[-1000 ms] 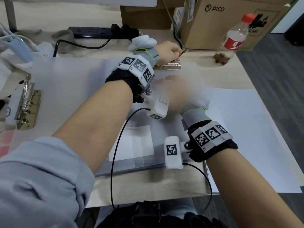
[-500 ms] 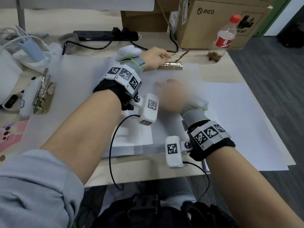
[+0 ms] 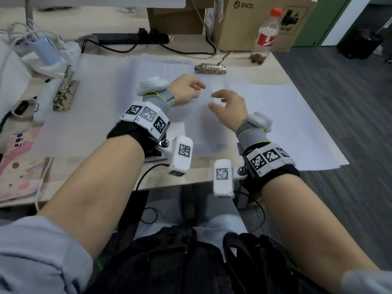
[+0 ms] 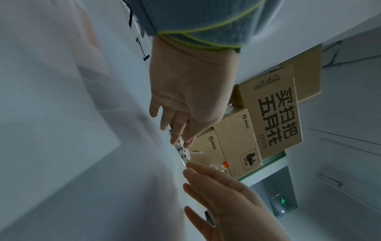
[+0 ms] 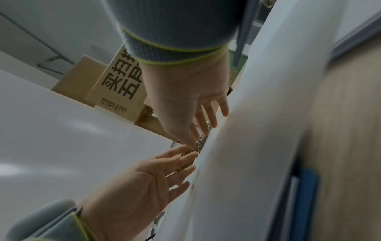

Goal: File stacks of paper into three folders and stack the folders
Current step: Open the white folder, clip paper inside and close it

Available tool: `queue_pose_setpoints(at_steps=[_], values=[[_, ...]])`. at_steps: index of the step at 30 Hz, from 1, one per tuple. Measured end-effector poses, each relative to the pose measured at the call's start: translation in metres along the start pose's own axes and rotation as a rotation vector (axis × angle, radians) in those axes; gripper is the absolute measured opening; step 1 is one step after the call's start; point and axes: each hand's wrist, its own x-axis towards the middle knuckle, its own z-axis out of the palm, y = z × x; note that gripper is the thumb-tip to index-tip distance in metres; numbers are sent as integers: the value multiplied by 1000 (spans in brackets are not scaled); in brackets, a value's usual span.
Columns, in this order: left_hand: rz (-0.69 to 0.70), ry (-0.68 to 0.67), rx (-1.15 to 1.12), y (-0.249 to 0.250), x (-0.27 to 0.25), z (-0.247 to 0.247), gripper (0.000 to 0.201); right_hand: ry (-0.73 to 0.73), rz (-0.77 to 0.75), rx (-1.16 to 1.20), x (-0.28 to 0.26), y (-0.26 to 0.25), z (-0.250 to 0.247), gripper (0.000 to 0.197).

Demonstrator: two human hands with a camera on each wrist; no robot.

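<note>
The folder [image 3: 131,98] lies open and flat on the desk [image 3: 273,66] in front of me, its translucent cover spread wide, with the metal clip [image 3: 210,68] at its far edge, just this side of the cardboard box [image 3: 254,24]. My left hand [image 3: 186,90] hovers over the sheet a little nearer me than the clip, fingers loosely bent and holding nothing. My right hand [image 3: 230,105] is just beside it, fingers spread and relaxed, also empty; I cannot tell whether the fingertips touch the paper.

The clip's long axis runs left to right along the far edge, and its thin lever [image 3: 225,56] sticks up and away toward the box, so I judge the clamp is raised. The folder's own long axis is hard to call, because the cover, the paper inside and the loose paper [image 3: 286,124] on the side away from the other clip [image 3: 66,92] blend together.

What could go wrong, as I judge it: if I press the lever down while the sheets are not squared under the clip, they will be caught crooked or missed. The smooth cover could slide on the desk under a one-handed push. The bottle [image 3: 267,35] stands near the clip, beside the box, and a careless reach could tip it onto the paper.
</note>
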Motion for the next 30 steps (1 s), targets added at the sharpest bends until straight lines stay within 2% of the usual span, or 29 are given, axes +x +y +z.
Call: queue_pose_setpoints(at_steps=[5, 9, 13, 19, 22, 25, 30], values=[[74, 2, 1, 16, -16, 25, 36, 301, 50, 61, -20, 16, -26, 23], [144, -32, 6, 36, -20, 48, 36, 458, 108, 47, -32, 39, -49, 25], [209, -66, -7, 54, -21, 70, 33, 461, 197, -71, -39, 64, -69, 31], [244, -150, 7, 76, -15, 110, 33, 344, 503, -451, -48, 105, -100, 44], [220, -200, 43, 83, -9, 128, 33, 284, 613, -502, -52, 122, -110, 63], [193, -218, 81, 88, -5, 140, 33, 282, 634, -491, -53, 128, -115, 74], [133, -227, 203, 90, 4, 159, 30, 354, 593, -432, -55, 137, -123, 62]])
